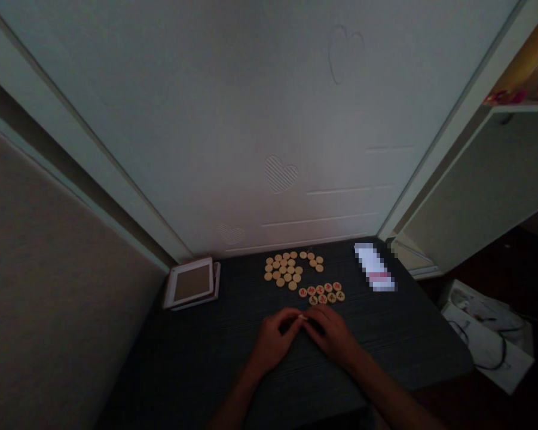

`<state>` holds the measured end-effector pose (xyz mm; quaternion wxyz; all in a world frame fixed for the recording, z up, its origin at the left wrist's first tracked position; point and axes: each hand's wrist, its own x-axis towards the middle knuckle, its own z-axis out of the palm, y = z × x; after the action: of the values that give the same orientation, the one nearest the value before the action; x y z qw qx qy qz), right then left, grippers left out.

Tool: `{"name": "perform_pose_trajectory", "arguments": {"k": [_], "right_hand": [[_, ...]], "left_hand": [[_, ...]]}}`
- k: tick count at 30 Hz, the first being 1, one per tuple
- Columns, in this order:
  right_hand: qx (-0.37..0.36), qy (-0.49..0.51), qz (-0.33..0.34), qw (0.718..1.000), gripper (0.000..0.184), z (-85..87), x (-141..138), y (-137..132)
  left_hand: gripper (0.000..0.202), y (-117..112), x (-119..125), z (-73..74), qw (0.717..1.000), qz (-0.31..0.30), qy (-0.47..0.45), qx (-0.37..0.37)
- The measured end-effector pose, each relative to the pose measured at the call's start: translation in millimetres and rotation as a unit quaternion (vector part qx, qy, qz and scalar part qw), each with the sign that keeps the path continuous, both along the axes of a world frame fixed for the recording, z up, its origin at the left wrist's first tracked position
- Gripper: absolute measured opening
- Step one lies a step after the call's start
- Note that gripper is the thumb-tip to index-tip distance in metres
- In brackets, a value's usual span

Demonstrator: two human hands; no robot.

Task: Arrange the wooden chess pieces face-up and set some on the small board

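Observation:
My left hand [275, 335] and my right hand [330, 332] meet above the dark table, fingertips together. Pinched between them is a small pale piece [302, 317], mostly hidden by the fingers. Just beyond the fingertips, round xiangqi pieces [320, 289] lie face up in two rows. The back row bears red characters; the front row has both red and dark ones. Farther back is a loose cluster of plain-looking round pieces [287, 270] with no characters visible. A smaller group of them [312, 263] lies to its right.
On the dark table [197, 358], stacked framed objects [192, 282] lie at the back left and a pixelated bright rectangle [375, 267] at the back right. A white panel with heart patterns [281, 174] rises behind. White boxes with a cord [488, 334] sit lower right, off the table.

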<state>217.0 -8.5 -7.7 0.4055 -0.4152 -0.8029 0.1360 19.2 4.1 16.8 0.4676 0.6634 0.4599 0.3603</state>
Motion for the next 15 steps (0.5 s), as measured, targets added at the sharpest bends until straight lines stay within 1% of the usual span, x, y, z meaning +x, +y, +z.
{"name": "perform_pose_trajectory", "arguments": {"k": [2, 7, 11, 15], "right_hand": [[-0.009, 0.004, 0.006, 1.000, 0.019, 2.1, -1.4, -0.6], [-0.021, 0.002, 0.018, 1.000, 0.024, 4.2, -2.0, -1.5], [-0.023, 0.001, 0.009, 1.000, 0.024, 1.9, -1.4, -1.1], [-0.023, 0.008, 0.012, 1.000, 0.027, -1.6, -0.6, -0.5]], "left_hand": [[0.017, -0.2, 0.6, 1.0, 1.000, 0.005, -0.004, 0.001], [0.015, -0.6, 2.9, 5.0, 0.999, 0.009, -0.033, -0.025], [0.013, -0.6, 3.1, 7.6, 0.999, 0.002, -0.031, -0.018], [0.016, -0.2, 2.6, 4.7, 1.000, 0.003, -0.026, -0.017]]}}
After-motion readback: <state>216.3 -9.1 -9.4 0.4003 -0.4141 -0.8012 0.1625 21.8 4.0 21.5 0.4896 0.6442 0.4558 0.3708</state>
